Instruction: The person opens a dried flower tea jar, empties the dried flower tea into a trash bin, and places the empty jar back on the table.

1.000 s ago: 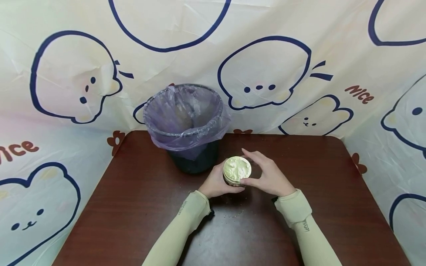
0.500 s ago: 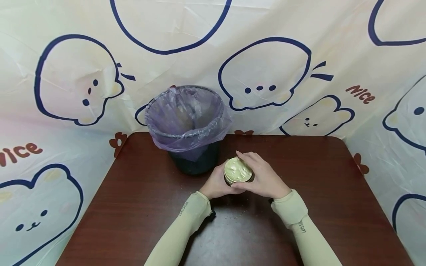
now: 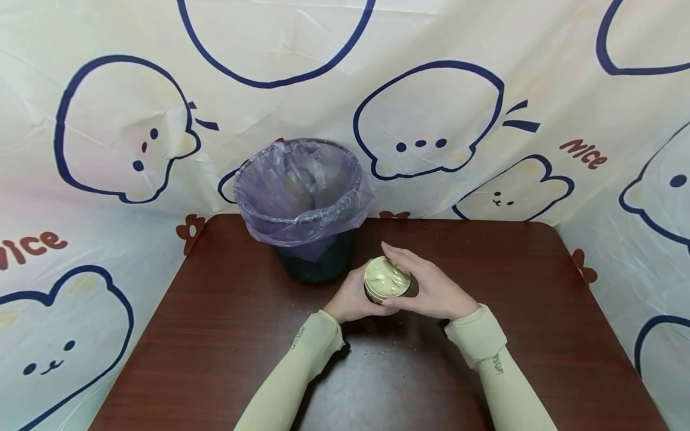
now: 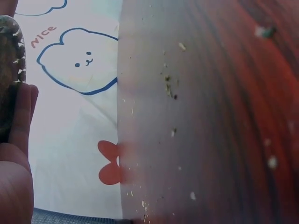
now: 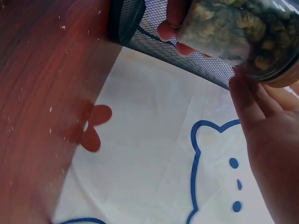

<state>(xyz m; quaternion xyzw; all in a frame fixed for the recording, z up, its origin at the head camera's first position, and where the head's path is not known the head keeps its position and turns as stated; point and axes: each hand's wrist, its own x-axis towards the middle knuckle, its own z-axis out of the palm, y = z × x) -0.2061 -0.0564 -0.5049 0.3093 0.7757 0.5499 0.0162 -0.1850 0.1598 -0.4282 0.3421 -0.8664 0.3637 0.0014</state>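
Over the middle of the table, my left hand (image 3: 350, 297) grips a clear jar (image 5: 224, 35) with a gold lid (image 3: 387, 276). Dried yellowish-green flower buds fill the jar, as the right wrist view shows. The thumb and fingers of my right hand (image 3: 433, 286) are curled at opposite sides of the lid's rim. In the left wrist view, part of the jar (image 4: 8, 77) shows at the left edge against my left hand (image 4: 16, 175).
Behind and left of the jar stands a dark mesh waste bin (image 3: 318, 263) lined with a purple plastic bag (image 3: 302, 224). Small crumbs (image 4: 168, 86) lie scattered on the brown table (image 3: 226, 335). A cartoon-print cloth (image 3: 431, 36) hangs around the table's far side.
My right hand has closed in over the lid from the right, then drawn slightly back with its fingers at the rim. The left hand keeps the jar almost in place.
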